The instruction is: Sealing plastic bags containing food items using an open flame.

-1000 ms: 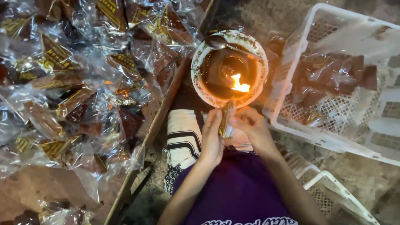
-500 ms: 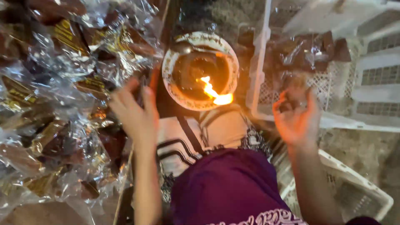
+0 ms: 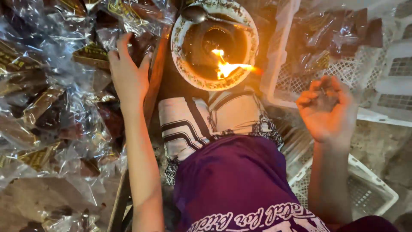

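Observation:
My left hand (image 3: 127,75) reaches out flat, fingers spread, onto the pile of brown sweets in clear plastic wrappers (image 3: 56,90) at the left; it grips nothing. My right hand (image 3: 328,107) hovers palm-up with curled fingers beside the white plastic basket (image 3: 279,64), and I see nothing in it. Between the hands stands a patterned bowl (image 3: 184,64) with dark liquid, a burning flame (image 3: 225,66) and a spoon (image 3: 197,15) resting on its rim.
The basket at the right holds wrapped brown packets (image 3: 339,34). A second white basket (image 3: 369,189) lies lower right. A striped cloth (image 3: 206,120) and purple garment (image 3: 236,184) cover my lap. A wooden edge (image 3: 156,73) borders the wrapper pile.
A second ago both hands held one wrapped sweet together at the flame. They parted: the right hand went to the basket and now shows nothing, and the left reached onto the wrapper pile.

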